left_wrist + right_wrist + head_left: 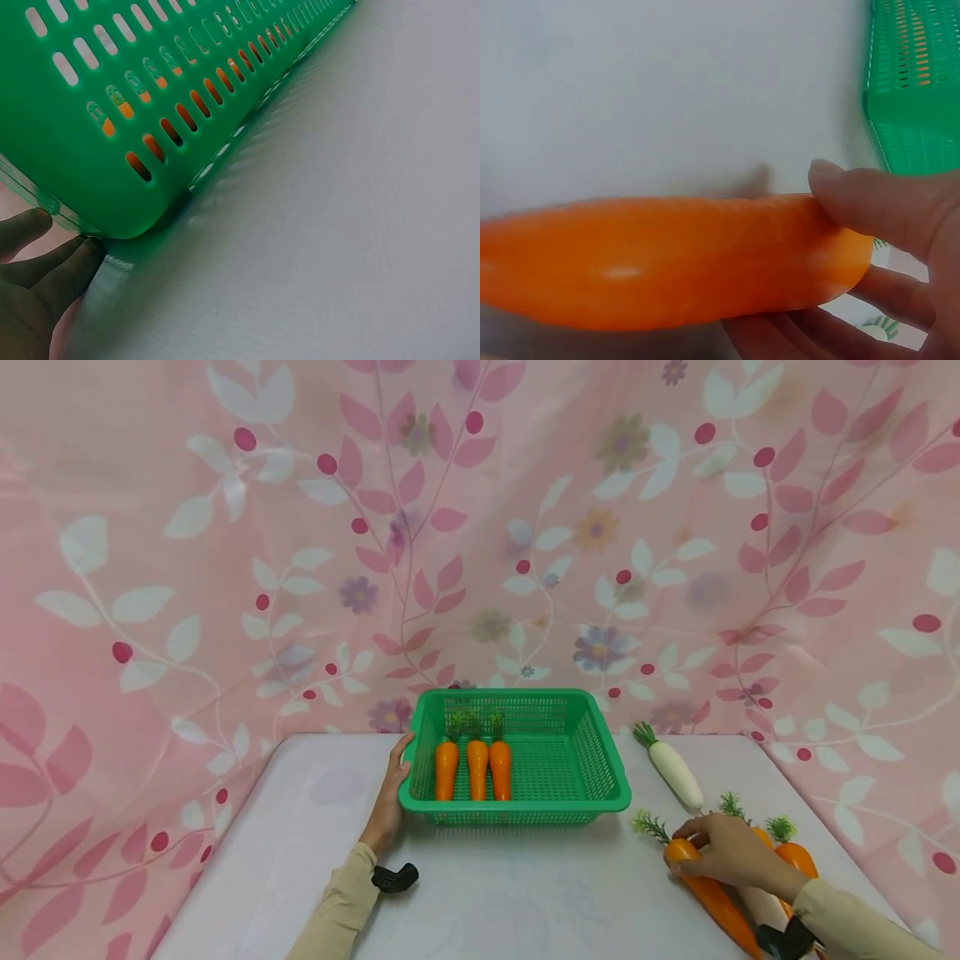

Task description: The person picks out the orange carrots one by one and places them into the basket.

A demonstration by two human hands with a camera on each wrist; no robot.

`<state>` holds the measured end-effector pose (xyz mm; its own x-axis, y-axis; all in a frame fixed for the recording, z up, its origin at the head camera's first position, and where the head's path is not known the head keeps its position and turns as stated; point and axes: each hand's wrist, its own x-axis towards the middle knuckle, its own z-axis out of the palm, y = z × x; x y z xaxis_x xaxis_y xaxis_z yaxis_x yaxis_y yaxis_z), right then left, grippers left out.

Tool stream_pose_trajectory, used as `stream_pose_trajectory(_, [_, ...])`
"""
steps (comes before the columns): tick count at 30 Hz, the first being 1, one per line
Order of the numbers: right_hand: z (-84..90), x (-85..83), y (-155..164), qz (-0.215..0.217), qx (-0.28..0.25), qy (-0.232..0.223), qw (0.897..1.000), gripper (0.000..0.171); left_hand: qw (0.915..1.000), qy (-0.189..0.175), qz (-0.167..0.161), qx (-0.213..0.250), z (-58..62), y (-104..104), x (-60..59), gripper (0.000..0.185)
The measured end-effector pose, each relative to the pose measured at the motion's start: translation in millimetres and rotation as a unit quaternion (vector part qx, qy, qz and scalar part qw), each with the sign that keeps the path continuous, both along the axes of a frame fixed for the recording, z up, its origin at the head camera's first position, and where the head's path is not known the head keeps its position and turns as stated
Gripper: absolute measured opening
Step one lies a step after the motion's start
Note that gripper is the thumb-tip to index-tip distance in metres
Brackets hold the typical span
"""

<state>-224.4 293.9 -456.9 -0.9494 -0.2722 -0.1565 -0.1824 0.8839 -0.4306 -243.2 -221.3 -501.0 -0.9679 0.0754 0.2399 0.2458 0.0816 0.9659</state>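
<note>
Table (315,827): white top, floral pink cloth behind. It bears everything here.
Basket (517,806): green, slotted, centre of table near the far edge. Rim level, flat on the top; lots of free floor on its right side.
L hand (390,802): flat against the basket's left wall, fingers (45,262) straight and resting on the rim corner, gripping nothing. Judgement: keep that steadying press so the basket can't skid when sth is set in.
R hand (723,852): at the table's right, well apart from the basket. Thumb (870,199) on top, fingers curled under, closed round the thick end of a carrot.
Carrot (667,259): held one, orange, long, lying across the hand; its leafy tuft (648,825) points towards the basket. Tip end looks to be on or just above the table, can't tell which.
Radish (675,772): white, green top, lying loose between basket and R hand (in the path, so lift over it, don't sweep).
Row of 3 carrots (476,768): in the basket's left half, side by side, greens to the back.
Spare carrots (795,858): at least one more orange one beyond the R hand, partly hidden by it.
How to do it well (judgement): grip is near one end, so the long body may droop; lift clear first, keep it level, carry it over the near-right rim, then lay it parallel to the row, just beside the rightmost one, greens to the back.
</note>
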Motion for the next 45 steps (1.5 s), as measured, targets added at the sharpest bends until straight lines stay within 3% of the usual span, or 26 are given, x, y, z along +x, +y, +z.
stream_pose_trajectory(8, [-0.7,-4.9,5,-0.010,-0.021,-0.040,0.999,0.052,1.0000,0.004,0.005,-0.003,2.0,1,0.5,0.051])
stream_pose_trajectory(15, [1.4,-9.1,10,0.002,-0.035,-0.045,0.998,0.050,1.0000,0.004,0.008,-0.004,1.0,1,1.1,0.051])
stream_pose_trajectory(21, [-2.3,-12.3,14,-0.024,-0.072,-0.076,0.994,0.053,0.9999,0.001,0.009,-0.006,-0.2,0,0.3,0.051])
stream_pose_trajectory(25, [-4.1,-13.8,17,-0.042,-0.117,-0.117,0.985,0.058,1.0000,0.002,0.006,-0.001,-0.5,0,0.9,0.051])
stream_pose_trajectory(31, [1.5,-21.7,21,-0.015,-0.181,-0.152,0.972,0.057,1.0000,0.006,0.006,-0.003,0.3,0,1.1,0.051])
stream_pose_trajectory(38, [14.6,-36.3,19,-0.019,-0.248,-0.198,0.948,0.055,0.9999,0.013,0.004,-0.010,-1.2,0,1.0,0.052])
stream_pose_trajectory(45, [32.4,-54.5,17,-0.016,-0.269,-0.189,0.944,0.062,1.0000,0.008,0.002,-0.001,0.3,1,-0.1,0.052])
